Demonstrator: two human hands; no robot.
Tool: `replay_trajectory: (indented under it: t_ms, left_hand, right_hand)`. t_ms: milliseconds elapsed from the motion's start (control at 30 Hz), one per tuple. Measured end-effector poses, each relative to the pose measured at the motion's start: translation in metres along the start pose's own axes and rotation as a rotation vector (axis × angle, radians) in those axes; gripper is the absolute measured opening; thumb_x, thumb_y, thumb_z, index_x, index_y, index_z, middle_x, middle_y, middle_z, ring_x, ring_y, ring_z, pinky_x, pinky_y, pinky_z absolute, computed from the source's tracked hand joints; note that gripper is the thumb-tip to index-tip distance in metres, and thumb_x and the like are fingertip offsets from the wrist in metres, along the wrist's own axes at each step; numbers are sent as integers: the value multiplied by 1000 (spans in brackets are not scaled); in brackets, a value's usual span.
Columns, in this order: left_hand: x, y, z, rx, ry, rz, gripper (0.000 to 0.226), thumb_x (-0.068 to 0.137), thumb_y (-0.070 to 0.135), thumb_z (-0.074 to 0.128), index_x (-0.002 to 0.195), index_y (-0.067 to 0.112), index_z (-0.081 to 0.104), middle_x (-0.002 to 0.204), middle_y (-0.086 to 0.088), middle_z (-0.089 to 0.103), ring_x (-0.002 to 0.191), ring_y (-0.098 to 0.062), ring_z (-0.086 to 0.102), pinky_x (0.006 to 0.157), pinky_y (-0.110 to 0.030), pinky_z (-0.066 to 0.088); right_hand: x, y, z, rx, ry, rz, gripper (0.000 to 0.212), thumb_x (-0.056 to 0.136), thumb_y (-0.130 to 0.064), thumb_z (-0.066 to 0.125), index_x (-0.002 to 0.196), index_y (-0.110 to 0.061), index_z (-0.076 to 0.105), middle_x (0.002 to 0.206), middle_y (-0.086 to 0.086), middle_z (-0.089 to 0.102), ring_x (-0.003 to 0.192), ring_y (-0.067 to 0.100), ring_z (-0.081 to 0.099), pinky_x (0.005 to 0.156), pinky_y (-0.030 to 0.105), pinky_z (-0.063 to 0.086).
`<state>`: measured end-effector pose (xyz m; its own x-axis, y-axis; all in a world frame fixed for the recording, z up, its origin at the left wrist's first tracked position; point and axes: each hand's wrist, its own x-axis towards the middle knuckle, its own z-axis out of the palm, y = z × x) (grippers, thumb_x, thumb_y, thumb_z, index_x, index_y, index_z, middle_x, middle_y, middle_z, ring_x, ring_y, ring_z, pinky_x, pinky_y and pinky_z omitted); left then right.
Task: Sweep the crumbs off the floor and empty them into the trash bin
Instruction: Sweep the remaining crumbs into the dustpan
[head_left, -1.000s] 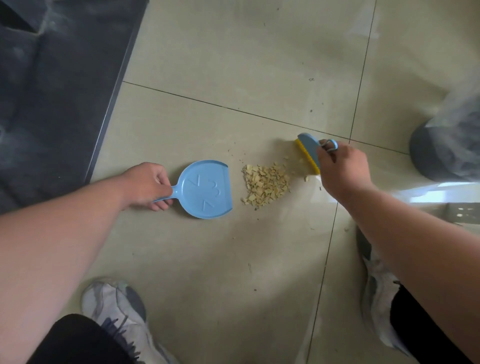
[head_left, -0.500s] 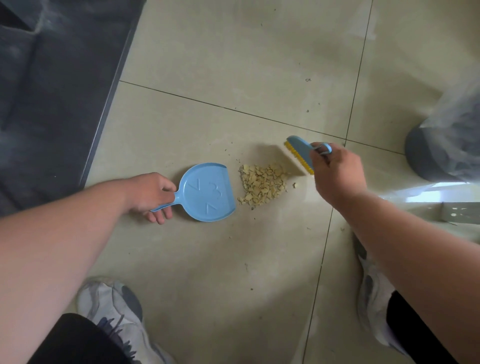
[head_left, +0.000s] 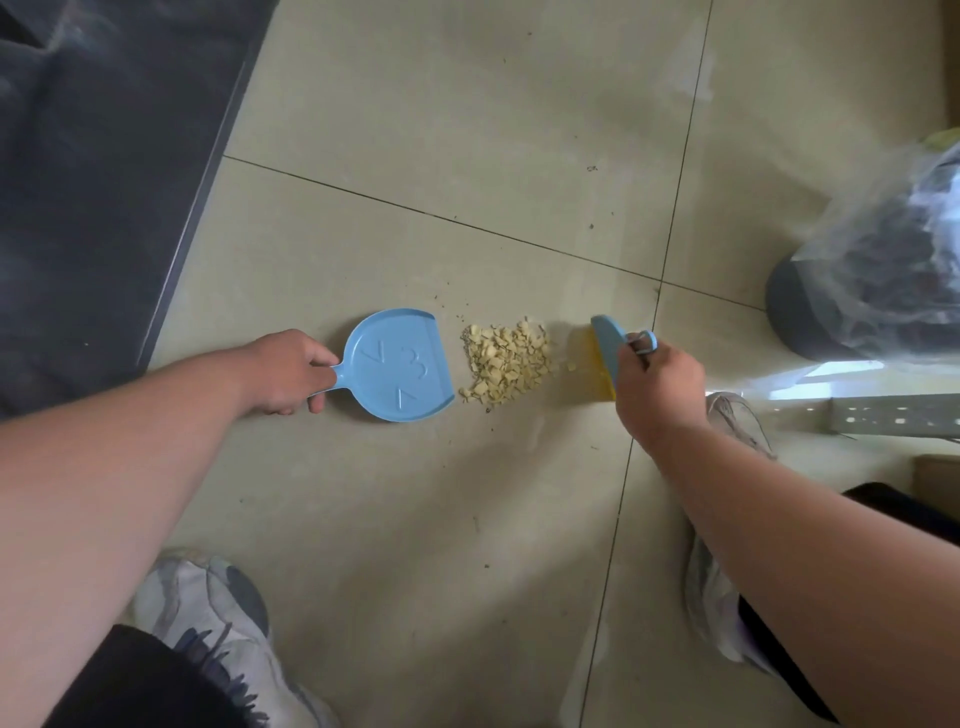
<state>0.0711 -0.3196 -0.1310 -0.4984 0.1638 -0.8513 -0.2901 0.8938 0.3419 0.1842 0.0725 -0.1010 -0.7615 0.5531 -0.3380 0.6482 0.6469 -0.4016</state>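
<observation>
Dark mat (head_left: 104, 182) along the far left edge of the tiled floor (head_left: 467, 130). Left hand (head_left: 285, 371) low on the floor, fingers curled tight round the handle of the blue dustpan (head_left: 397, 364). Pan flat on the tile, straight open edge turned right, toward the crumbs (head_left: 506, 361). Crumbs heaped in a pale pile just beside that edge, a few strays scattered round it, none in the pan. Right of the pile, a blue brush (head_left: 607, 353) with yellow bristles down on the tile, close to the heap. Right hand (head_left: 657, 387) wrapped firmly round the brush handle. Farther right, a grey bin (head_left: 831, 317) with a clear liner, well apart from the pile. Shoes (head_left: 208, 623) at bottom.
</observation>
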Motion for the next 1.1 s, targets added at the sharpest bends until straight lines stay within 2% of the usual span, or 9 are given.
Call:
replay_trajectory:
  t_ms: [67, 167, 300, 433, 600, 767, 900, 1000, 1100]
  left_hand:
    - [-2, 0, 1, -8, 6, 2, 26, 98, 13, 52, 93, 18, 77, 73, -1, 77, 51, -25, 45, 56, -31, 41]
    - [-4, 2, 4, 1, 18, 7, 25, 97, 13, 52, 89, 14, 76, 72, -2, 75, 51, -25, 44, 56, -31, 41]
    - [-6, 2, 3, -13, 24, 4, 25, 99, 12, 52, 89, 13, 74, 68, 1, 73, 47, -23, 41, 53, -29, 39]
    - [-7, -2, 7, -10, 24, -20, 25, 97, 12, 51, 82, 10, 70, 55, 8, 67, 44, -21, 42, 53, -28, 39]
    - [-9, -3, 11, -10, 18, -32, 27, 96, 12, 50, 75, 11, 67, 51, 10, 63, 46, -22, 46, 56, -29, 40]
    - [-7, 2, 15, -41, 9, -10, 29, 98, 11, 50, 75, 15, 67, 56, 6, 68, 47, -22, 46, 55, -30, 40]
    - [-4, 3, 18, -40, -6, -10, 27, 97, 13, 51, 78, 10, 69, 66, -7, 73, 49, -25, 47, 55, -32, 40]
    - [-5, 5, 13, -3, -15, -7, 28, 96, 11, 50, 74, 12, 68, 56, 3, 67, 44, -23, 44, 55, -30, 39]
    - [-4, 6, 1, 48, -27, 4, 26, 95, 11, 51, 79, 10, 72, 60, 0, 68, 45, -23, 42, 57, -31, 41]
  right_hand:
    - [-4, -7, 3, 28, -14, -4, 28, 103, -27, 50, 85, -8, 62, 66, 2, 54, 66, 30, 52, 55, 34, 36]
    - [-2, -12, -4, 61, 16, 2, 30, 103, -27, 51, 91, -4, 67, 71, 11, 61, 71, 35, 56, 60, 39, 46]
    - [6, 4, -27, -18, 110, 106, 29, 105, -26, 46, 87, -8, 58, 65, -2, 48, 75, 33, 50, 64, 32, 35]
    - [-1, 27, -30, -117, 108, 182, 35, 108, -29, 42, 85, -6, 56, 65, 4, 48, 76, 36, 52, 65, 34, 33]
    - [-19, 13, 0, -89, 38, 107, 33, 105, -23, 46, 78, -7, 55, 63, 0, 48, 60, 25, 44, 50, 32, 25]
    - [-18, -15, 19, -15, 11, 53, 31, 105, -22, 45, 80, -7, 57, 66, 0, 50, 59, 19, 45, 52, 33, 28]
    - [-16, -28, 27, 2, -7, 1, 33, 105, -23, 45, 80, -6, 57, 65, 1, 50, 60, 21, 45, 55, 34, 31]
    - [-14, -38, 32, 32, -24, 1, 33, 106, -27, 45, 82, -7, 58, 66, 0, 51, 58, 15, 45, 50, 31, 31]
    - [-13, -45, 35, 59, -42, -15, 35, 106, -28, 46, 81, -6, 57, 66, 0, 50, 57, 15, 44, 49, 29, 32]
